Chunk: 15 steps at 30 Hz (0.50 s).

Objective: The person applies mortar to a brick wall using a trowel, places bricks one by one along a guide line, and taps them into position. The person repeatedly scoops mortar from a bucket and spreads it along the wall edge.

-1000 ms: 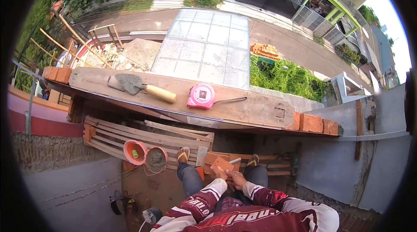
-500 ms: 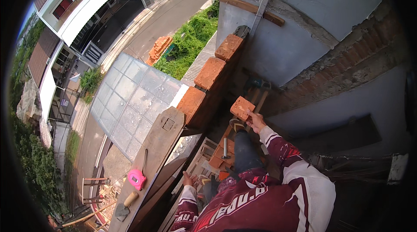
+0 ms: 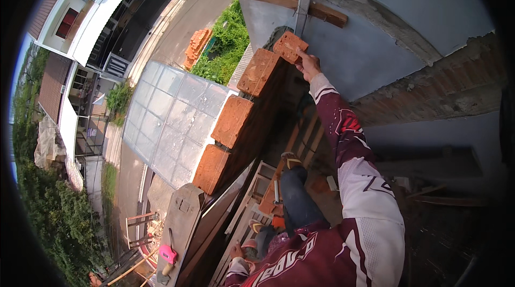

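My right hand point(image 3: 308, 66), its arm stretched forward, is closed on the right end of an orange brick point(image 3: 288, 46). That brick is at the far end of the brick wall, beside grey mortar point(image 3: 278, 34); whether it touches the mortar cannot be told. Nearer along the wall top lie three spaced bricks: a far one point(image 3: 258, 72), a middle one point(image 3: 232, 121) and a near one point(image 3: 211, 169). My left hand point(image 3: 236, 250) is low near my body, beside the planks, a finger stretched out and nothing visible in it.
A pink tape measure point(image 3: 168, 254) and a wooden-handled trowel point(image 3: 168, 269) lie on a board point(image 3: 185, 206) at the left. A hammer point(image 3: 276, 193) is below by my leg. A glazed canopy point(image 3: 171, 118) adjoins the wall's outer side; a grey plastered wall point(image 3: 370, 67) rises at right.
My right hand has carried the brick forward and slightly left, from above my foot up to the wall's far end. The view has shifted, and my left hand now appears lower.
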Tool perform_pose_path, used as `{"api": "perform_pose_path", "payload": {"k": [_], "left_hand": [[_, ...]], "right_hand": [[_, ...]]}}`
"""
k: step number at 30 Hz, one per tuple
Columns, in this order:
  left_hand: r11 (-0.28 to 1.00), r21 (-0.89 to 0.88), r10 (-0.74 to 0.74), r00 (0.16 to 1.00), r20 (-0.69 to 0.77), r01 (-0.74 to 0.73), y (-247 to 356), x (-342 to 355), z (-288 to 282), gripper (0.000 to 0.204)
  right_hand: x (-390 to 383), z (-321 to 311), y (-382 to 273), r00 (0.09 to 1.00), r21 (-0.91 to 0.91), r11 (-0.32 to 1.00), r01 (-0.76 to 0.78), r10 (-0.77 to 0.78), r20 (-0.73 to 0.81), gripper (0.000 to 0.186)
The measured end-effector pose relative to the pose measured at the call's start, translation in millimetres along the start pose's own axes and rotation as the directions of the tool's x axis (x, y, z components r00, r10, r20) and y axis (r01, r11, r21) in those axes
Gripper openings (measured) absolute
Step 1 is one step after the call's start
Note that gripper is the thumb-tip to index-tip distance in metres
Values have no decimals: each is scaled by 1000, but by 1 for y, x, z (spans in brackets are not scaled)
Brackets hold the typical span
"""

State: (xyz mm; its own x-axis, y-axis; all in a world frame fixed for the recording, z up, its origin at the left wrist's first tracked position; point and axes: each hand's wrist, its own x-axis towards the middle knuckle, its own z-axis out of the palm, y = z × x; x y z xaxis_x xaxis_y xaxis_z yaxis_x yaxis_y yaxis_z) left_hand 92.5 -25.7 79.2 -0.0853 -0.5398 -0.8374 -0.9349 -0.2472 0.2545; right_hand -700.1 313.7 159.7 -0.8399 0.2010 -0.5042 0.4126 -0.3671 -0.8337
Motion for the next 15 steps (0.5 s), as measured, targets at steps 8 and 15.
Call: {"api": "perform_pose_path", "payload": {"k": [8, 15], "left_hand": [[998, 53, 28, 999, 38, -30, 72, -87, 83, 41], [990, 28, 138, 990, -20, -138, 67, -72, 85, 37]], "right_hand": [[73, 49, -3, 999, -132, 991, -37, 39, 17, 41], [110, 74, 7, 998, -33, 998, -50, 49, -48, 40]]}}
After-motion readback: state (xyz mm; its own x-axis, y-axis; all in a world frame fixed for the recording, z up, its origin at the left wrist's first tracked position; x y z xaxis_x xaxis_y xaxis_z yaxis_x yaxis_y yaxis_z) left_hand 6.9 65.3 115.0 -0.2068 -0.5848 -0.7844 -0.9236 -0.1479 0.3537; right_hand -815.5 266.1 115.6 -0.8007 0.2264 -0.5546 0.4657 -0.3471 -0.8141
